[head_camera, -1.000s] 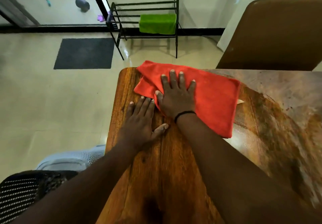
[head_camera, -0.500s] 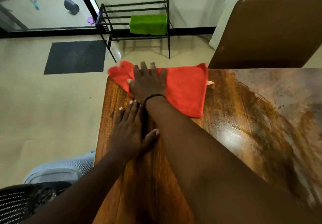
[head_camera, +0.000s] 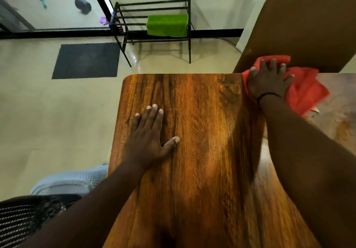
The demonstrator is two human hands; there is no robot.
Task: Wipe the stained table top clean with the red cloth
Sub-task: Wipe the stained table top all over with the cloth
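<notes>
Red cloth (head_camera: pixel 306 93) lay bunched at the far edge of the wooden table top (head_camera: pixel 202 132), spilling just past it against the brown chair back (head_camera: pixel 308 28). The right hand (head_camera: pixel 267 82) pressed down on it with fingers spread flat. The left hand (head_camera: pixel 148 136) rested flat on bare wood, fingers straight, thumb out. Greyish staining (head_camera: pixel 341 101) remained right of the cloth. Beyond stood a black metal rack (head_camera: pixel 154 8) bearing a green towel (head_camera: pixel 167 25), beside a dark floor mat (head_camera: pixel 86 60).
</notes>
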